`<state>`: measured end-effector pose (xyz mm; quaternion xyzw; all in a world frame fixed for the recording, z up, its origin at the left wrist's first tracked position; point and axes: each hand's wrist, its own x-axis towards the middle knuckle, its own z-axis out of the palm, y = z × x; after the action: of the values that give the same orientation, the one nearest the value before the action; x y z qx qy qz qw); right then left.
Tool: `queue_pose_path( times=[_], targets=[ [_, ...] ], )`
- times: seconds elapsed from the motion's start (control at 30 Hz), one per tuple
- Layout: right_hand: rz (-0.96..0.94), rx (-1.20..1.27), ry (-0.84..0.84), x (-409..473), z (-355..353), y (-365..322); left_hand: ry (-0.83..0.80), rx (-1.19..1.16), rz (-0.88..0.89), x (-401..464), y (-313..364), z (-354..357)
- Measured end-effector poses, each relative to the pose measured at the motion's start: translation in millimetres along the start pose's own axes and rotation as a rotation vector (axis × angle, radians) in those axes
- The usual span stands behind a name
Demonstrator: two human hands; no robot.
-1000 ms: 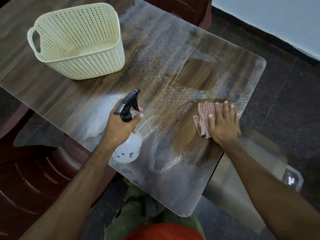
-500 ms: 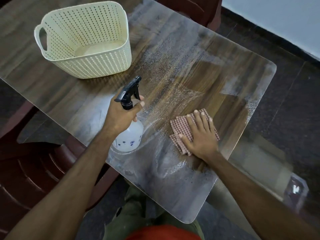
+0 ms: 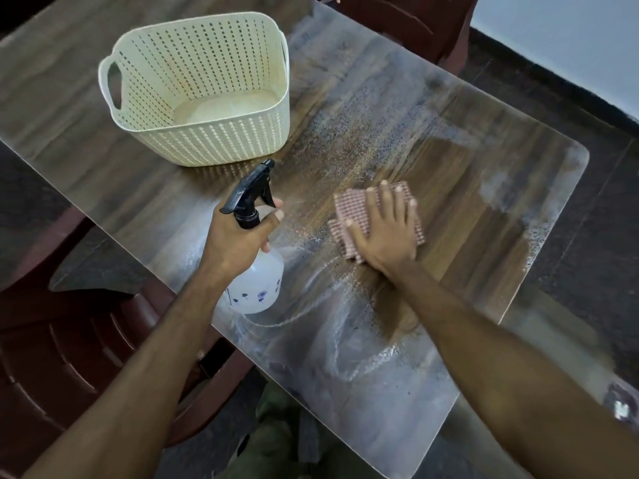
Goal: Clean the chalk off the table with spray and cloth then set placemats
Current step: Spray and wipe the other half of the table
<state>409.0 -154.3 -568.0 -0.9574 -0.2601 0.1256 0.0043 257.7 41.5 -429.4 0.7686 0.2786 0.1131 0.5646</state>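
- Red-and-white checked folded cloth: pressed flat on the table by the right hand, fingers straight and spread over it; located at mid-table, just right of the bottle.
- Translucent white plastic spray bottle with black trigger head: clasped about the neck by the left hand, fingers curled round it; the base appears set on the tabletop near the front edge, though contact cannot be confirmed.
- Step in hand, judged: wiping of sprayed chalk. Overlapping strokes with even pressure are advised, worked from the wiped patch outward toward the pale smears near the front edge and the far right corner; the cloth is best refolded to a fresh face once loaded.
- Dark wood-grain table under a glossy clear cover: a clean brown band is shown right of the cloth; speckled droplets and whitish chalk film are seen around it, with wet streaks toward the front.
- Cream perforated plastic basket with handles: upright on the far left part, nothing visible inside.
- Placemats: none seen.
- Room: dark maroon plastic chairs at left and beyond the table, dark speckled floor, pale wall at upper right.
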Motion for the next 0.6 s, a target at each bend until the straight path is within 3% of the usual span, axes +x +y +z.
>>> queue_pose_path(
  times=[0.1, 0.2, 0.43, 0.6],
  targets=[
    [-0.132, 0.026, -0.008, -44, 11, -21, -0.007, 0.0, 0.013, 10, -2, -6],
    [-0.104, 0.053, -0.02, -60, 13, 7, 0.003, 0.036, 0.0, 19, -7, -14],
    [0.188, 0.15, 0.089, 65, -22, 52, 0.018, 0.055, 0.018, 39, -16, -31],
    [0.068, 0.039, 0.004, 112, -24, -21, 0.028, 0.098, -0.003, 47, -25, -44]
  ],
)
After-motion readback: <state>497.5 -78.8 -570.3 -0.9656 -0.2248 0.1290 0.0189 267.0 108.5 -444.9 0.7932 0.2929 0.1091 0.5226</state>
